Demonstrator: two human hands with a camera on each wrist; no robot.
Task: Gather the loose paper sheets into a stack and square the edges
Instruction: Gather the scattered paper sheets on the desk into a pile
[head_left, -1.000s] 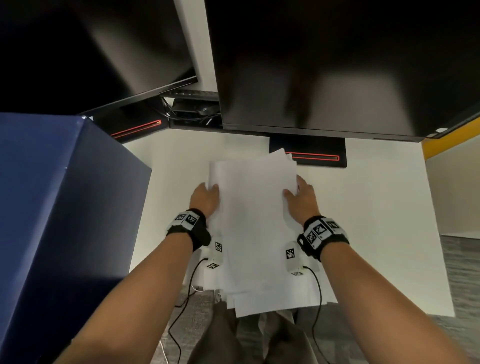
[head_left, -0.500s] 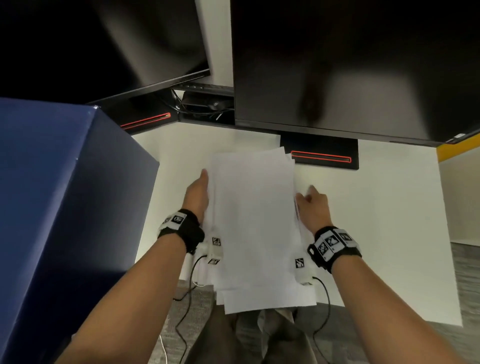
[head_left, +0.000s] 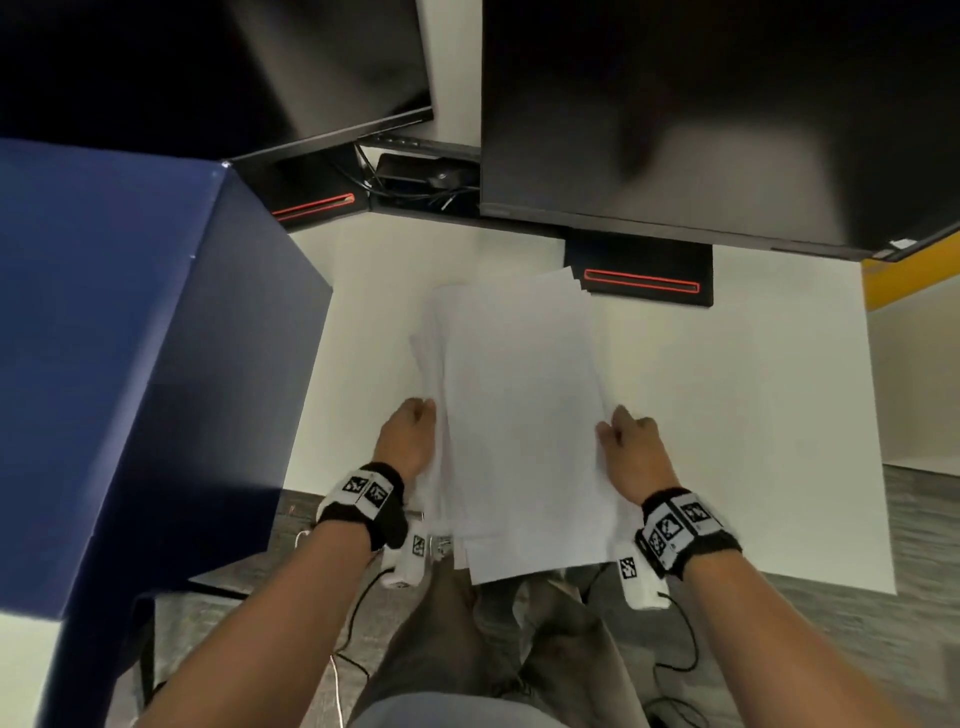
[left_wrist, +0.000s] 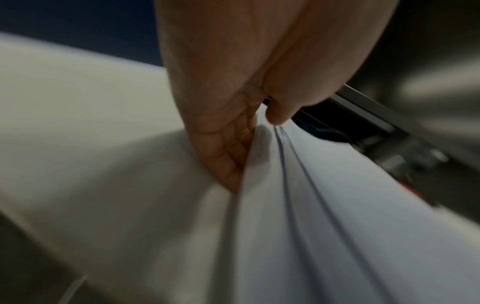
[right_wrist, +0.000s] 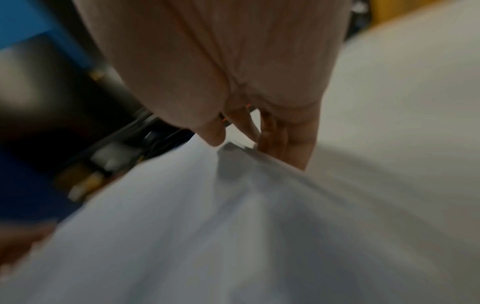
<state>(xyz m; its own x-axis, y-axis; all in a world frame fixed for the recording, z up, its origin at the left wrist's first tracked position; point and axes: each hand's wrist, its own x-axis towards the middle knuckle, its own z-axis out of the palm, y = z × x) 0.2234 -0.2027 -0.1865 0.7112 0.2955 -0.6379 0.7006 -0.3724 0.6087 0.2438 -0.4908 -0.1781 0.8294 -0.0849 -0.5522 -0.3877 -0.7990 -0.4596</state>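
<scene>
Nearest, left hand (head_left: 408, 436) and right hand (head_left: 631, 447), both wearing black wristbands (head_left: 363, 501) with tag markers, gripping opposite long edges of the paper stack (head_left: 519, 415), thumbs on top, fingers (left_wrist: 228, 148) curled beneath. Stack held above the white desk (head_left: 753, 415), near end overhanging the desk's front edge. Thin, smooth white sheets, edges fanned and uneven, corners staggered at the far end. Beyond, a blue box (head_left: 130, 338) left, dark monitors (head_left: 701, 114) behind.
</scene>
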